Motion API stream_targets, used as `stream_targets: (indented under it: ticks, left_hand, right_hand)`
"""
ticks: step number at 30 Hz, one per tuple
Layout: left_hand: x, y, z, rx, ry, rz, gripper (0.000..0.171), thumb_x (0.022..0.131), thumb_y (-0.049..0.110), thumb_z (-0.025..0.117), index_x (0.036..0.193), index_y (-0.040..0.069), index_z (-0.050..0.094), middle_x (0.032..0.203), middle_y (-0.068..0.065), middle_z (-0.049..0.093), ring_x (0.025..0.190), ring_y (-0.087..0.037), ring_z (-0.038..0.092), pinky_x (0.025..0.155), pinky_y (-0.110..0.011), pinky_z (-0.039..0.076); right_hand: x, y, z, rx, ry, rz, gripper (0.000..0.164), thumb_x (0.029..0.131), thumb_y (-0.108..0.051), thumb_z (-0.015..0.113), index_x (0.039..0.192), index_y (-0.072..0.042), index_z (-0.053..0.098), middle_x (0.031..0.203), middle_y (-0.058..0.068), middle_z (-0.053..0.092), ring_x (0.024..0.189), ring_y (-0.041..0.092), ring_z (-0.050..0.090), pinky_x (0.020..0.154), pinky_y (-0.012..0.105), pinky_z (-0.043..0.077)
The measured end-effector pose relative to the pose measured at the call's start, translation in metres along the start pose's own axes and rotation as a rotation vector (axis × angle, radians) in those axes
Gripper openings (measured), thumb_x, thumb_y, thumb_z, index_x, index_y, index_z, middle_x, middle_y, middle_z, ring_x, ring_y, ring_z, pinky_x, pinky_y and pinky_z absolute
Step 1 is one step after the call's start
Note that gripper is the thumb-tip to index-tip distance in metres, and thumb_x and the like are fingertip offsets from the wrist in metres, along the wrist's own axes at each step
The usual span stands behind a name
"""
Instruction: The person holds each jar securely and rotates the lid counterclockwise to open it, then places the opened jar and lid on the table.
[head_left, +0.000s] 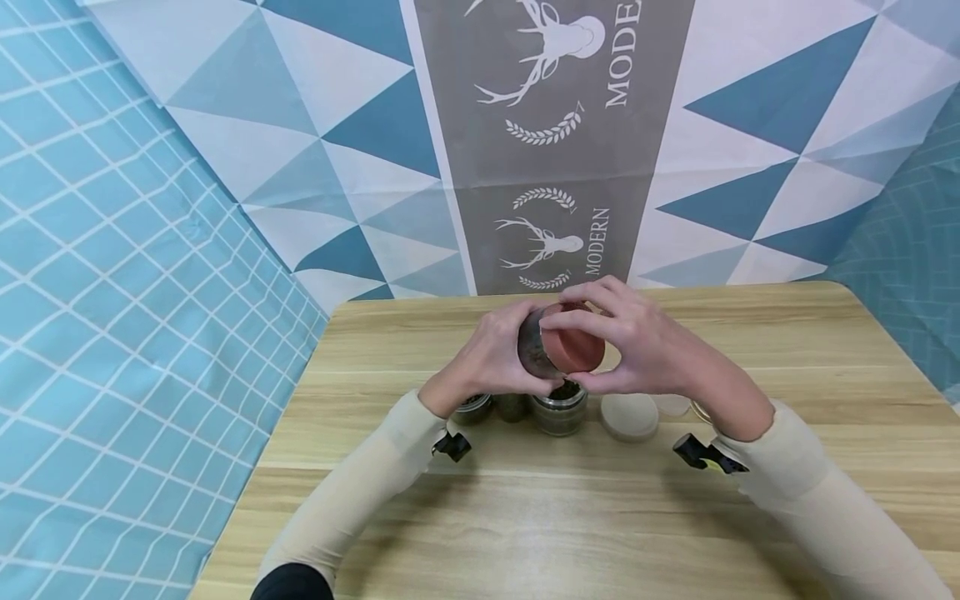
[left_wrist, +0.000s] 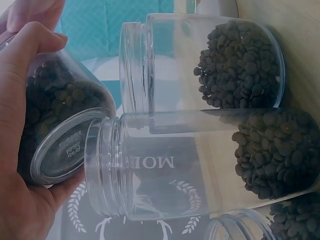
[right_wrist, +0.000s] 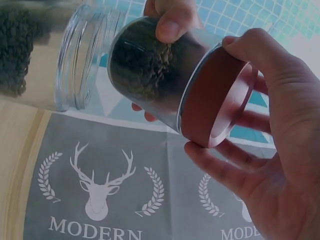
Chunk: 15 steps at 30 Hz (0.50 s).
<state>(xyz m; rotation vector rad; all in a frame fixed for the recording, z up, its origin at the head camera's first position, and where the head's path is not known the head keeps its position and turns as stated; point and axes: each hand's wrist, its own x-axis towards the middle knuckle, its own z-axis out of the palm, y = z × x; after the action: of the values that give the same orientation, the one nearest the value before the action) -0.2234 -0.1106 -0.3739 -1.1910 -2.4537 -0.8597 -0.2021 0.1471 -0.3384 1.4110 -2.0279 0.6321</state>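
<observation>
My left hand (head_left: pixel 491 346) grips a clear jar (right_wrist: pixel 145 70) partly filled with dark pellets, tilted above the table. On that jar sits a reddish-brown lid (right_wrist: pixel 215 100); the fingers and thumb of my right hand (head_left: pixel 637 337) hold it round its rim. Just below the held jar stand lidless clear jars, a near one (left_wrist: pixel 180 165) and another behind it (left_wrist: pixel 210 65), each with dark pellets at the bottom. Part of a further jar (left_wrist: pixel 240 227) shows at the lower edge of the left wrist view.
Pale round lids (head_left: pixel 628 417) lie on the wooden table (head_left: pixel 525 517) right of the standing jars, partly behind my right wrist. A patterned cloth (head_left: pixel 540 150) hangs behind the table's far edge, and a blue checked cloth (head_left: pixel 135 317) hangs at the left.
</observation>
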Motion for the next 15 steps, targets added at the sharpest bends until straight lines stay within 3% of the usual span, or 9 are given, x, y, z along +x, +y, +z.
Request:
stream_targets:
  ticks: [7,15]
  left_hand:
    - [0.0006,0.0008,-0.0003,0.001,-0.01,0.003,0.09,0.068,0.032,0.1,0.144,0.0,0.063,0.131,-0.013,0.078,0.112,-0.024,0.077,0.096,-0.038,0.067]
    - [-0.0021,-0.002,0.0011,-0.019,-0.024,-0.008,0.087,0.069,0.033,0.1,0.142,0.001,0.065,0.128,-0.012,0.078,0.11,-0.024,0.077,0.096,-0.037,0.067]
  right_hand:
    - [-0.0016,0.0004,-0.0028,0.008,-0.031,-0.08,0.076,0.063,-0.009,0.099,0.134,-0.016,0.075,0.141,0.02,0.07,0.119,0.039,0.065,0.083,0.052,0.067]
    - [-0.004,-0.0016,-0.0014,0.006,-0.055,-0.083,0.078,0.062,-0.01,0.105,0.134,-0.017,0.075,0.141,0.018,0.068,0.121,0.036,0.064,0.088,0.051,0.066]
